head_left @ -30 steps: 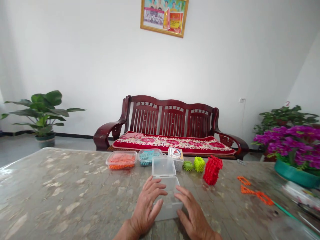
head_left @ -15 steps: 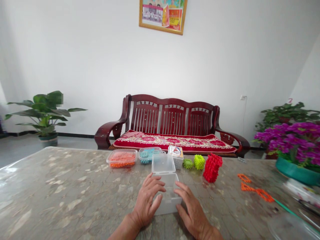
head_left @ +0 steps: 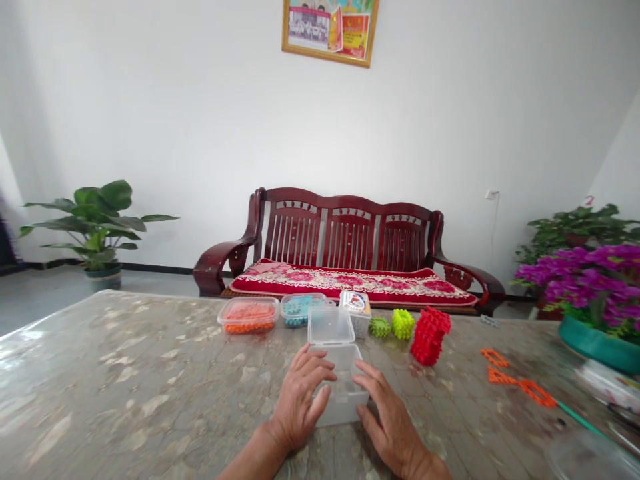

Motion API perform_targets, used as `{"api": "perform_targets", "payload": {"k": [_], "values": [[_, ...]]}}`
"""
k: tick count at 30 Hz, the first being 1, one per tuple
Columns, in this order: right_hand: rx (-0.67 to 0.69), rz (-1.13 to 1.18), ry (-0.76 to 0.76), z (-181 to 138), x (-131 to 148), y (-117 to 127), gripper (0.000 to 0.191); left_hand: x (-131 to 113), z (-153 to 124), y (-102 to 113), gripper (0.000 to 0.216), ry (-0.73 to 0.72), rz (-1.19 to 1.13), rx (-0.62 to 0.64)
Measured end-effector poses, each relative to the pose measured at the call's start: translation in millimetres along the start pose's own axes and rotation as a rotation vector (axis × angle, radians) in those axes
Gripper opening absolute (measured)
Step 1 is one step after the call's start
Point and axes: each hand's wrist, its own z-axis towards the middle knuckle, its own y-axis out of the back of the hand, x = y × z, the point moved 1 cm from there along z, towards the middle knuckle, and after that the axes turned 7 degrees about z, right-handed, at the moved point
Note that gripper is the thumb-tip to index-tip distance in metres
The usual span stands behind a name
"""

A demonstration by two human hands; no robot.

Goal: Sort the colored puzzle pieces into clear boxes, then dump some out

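In the middle of the near table stands a clear plastic box (head_left: pixel 343 408) with its hinged lid (head_left: pixel 331 325) tipped back. My left hand (head_left: pixel 306 393) holds the left side of the box, fingers bent over the rim and thumb near the front. On the opposite side, my right hand (head_left: pixel 387 417) grips the right wall, with its thumb at the front corner. The inside of the box is partly hidden by my fingers, and I cannot make out any contents.
Behind the box are a tub of orange pieces (head_left: pixel 249 316), a tub of blue pieces (head_left: pixel 301 309) and a labelled box (head_left: pixel 356 308). Green blocks (head_left: pixel 403 324) and a red block (head_left: pixel 430 335) stand right. Orange pieces (head_left: pixel 535 393) and a flower pot (head_left: pixel 600 343) lie farther right.
The whole view has shifted slightly, so things sit a little farther right. My hands keep the same pose at the box.
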Motion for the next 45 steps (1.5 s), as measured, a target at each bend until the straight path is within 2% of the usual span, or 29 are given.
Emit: {"api": "perform_targets", "payload": {"k": [18, 37, 45], "values": [[0.003, 0.016, -0.008, 2, 1, 1, 0.040, -3, 3, 2, 0.024, -0.003, 0.020, -0.012], [0.008, 0.047, 0.001, 3, -2, 0, 0.038, -12, 5, 7, 0.025, 0.076, -0.019, -0.001], [0.000, 0.048, -0.006, 3, -3, -1, 0.040, -8, 4, 3, 0.026, 0.042, -0.023, -0.008]]}}
